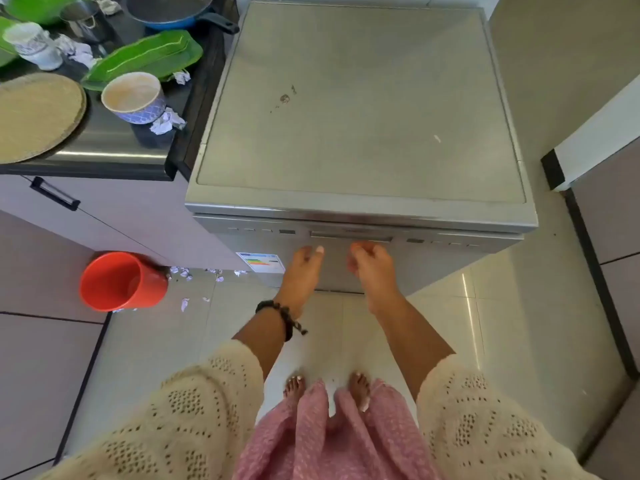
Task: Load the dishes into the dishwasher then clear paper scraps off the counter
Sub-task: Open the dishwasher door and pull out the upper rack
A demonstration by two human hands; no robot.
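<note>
A silver dishwasher stands in front of me with its door closed. Both my hands reach toward the recessed door handle just under its top edge. My left hand and my right hand have curled fingers just below the handle and hold nothing. On the dark counter at the left lie a blue patterned bowl, a green leaf-shaped plate, a woven round tray, a white mug, a steel cup and a blue pan. Crumpled paper scraps lie among them.
An orange bucket stands on the floor left of the dishwasher, with several paper scraps scattered around it. A cabinet with a black handle sits under the counter. A grey unit flanks the right side. My bare feet stand on pale tiles.
</note>
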